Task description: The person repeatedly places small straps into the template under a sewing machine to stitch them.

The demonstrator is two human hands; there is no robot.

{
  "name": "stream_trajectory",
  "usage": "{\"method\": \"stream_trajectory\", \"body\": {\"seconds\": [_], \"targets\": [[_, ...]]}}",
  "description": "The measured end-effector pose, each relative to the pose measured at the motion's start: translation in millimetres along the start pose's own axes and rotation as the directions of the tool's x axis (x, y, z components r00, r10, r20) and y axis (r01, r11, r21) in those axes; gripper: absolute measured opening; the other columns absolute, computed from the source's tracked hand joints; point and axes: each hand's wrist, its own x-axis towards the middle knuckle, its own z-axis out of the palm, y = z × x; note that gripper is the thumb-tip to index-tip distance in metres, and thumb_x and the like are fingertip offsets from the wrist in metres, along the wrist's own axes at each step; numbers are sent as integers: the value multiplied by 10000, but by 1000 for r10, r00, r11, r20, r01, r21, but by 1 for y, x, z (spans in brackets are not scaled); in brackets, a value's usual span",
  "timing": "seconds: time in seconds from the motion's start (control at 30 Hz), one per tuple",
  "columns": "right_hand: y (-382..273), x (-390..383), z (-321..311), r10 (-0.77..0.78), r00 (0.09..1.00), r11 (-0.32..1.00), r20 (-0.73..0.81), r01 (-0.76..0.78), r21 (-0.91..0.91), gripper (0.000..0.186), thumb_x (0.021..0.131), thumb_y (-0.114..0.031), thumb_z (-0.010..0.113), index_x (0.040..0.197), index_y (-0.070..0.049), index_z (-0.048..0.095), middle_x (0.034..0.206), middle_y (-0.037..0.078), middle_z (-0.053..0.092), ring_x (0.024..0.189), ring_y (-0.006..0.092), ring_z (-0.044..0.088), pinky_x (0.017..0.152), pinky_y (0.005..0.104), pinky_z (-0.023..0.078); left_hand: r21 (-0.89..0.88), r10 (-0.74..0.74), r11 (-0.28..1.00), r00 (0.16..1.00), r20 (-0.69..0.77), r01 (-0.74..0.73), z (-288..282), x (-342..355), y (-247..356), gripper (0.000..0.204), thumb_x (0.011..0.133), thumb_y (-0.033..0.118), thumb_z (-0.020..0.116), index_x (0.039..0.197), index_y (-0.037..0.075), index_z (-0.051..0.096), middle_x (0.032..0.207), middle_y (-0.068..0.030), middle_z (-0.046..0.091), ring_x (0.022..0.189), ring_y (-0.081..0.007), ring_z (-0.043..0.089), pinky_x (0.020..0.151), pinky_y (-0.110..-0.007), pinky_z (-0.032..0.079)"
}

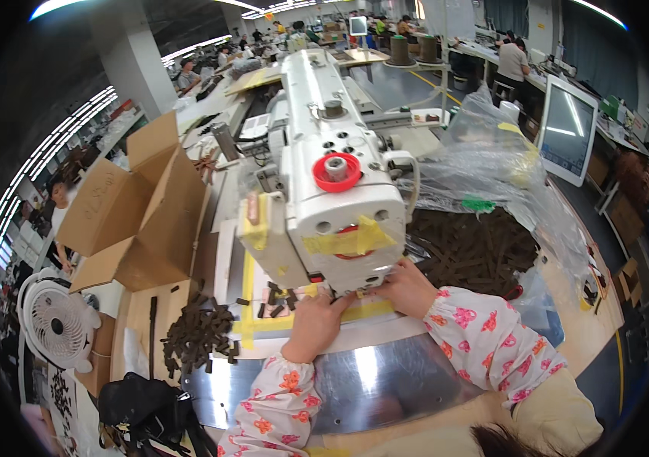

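A white sewing machine [339, 167] with a red knob and yellow tape on its head stands in front of me. My left hand [314, 324] is just below the machine head, its fingers bent and drawn together toward the needle area. From the right, my right hand [408, 288] reaches in under the head, fingers closed near the left thumb. What the fingertips hold is too small and too hidden to make out. Several small dark brown pieces [275, 298] lie beside my left hand. To the right is a large heap of dark brown strips [473, 251].
A pile of short dark pieces [198, 331] lies at left, near an open cardboard box [137, 209]. A white fan [56, 320] and a black bag [149, 411] are further left. Clear plastic sheeting [484, 152] and a tablet screen [568, 129] stand right. A shiny metal plate [339, 385] fronts the table.
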Motion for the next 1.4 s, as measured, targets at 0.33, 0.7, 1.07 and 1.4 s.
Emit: {"method": "stream_trajectory", "body": {"seconds": [0.33, 0.7, 1.07, 1.4], "targets": [[-4, -4, -13, 24, 999, 999, 35, -25, 24, 192, 739, -143, 580, 892, -160, 694, 896, 8, 641, 936, 170, 558, 823, 326, 355, -39, 3, 999, 1000, 4, -3, -2, 0, 6, 348, 738, 63, 541, 1050, 157, 662, 703, -88, 571, 642, -254, 577, 572, -370, 451], [-4, -4, -5, 65, 994, 993, -88, -55, 104, 188, 703, -95, 614, 851, -140, 719, 826, 37, 648, 871, 205, 566, 838, 346, 373, -122, -3, 993, 999, -44, -2, 4, -1, 2, 299, 785, 91, 563, 1060, 175, 645, 720, -123, 564, 625, -291, 587, 565, -406, 455], [-18, -11, -5, 85, 988, 992, -129, -72, 102, 175, 686, -50, 591, 815, -85, 704, 808, 69, 637, 836, 236, 571, 787, 374, 414, -128, -28, 992, 998, -49, 21, 6, -4, 7, 205, 823, 119, 555, 1011, 145, 631, 758, -109, 599, 649, -296, 599, 572, -399, 467], [-17, -8, 11, 244, 920, 940, -308, -145, 309, 106, 628, -5, 655, 715, -62, 634, 738, 95, 527, 727, 277, 536, 685, 381, 435, -142, -145, 981, 987, -63, 135, 9, -4, 3, 141, 853, 169, 565, 934, 84, 642, 763, -114, 621, 657, -300, 606, 565, -419, 472]]}}
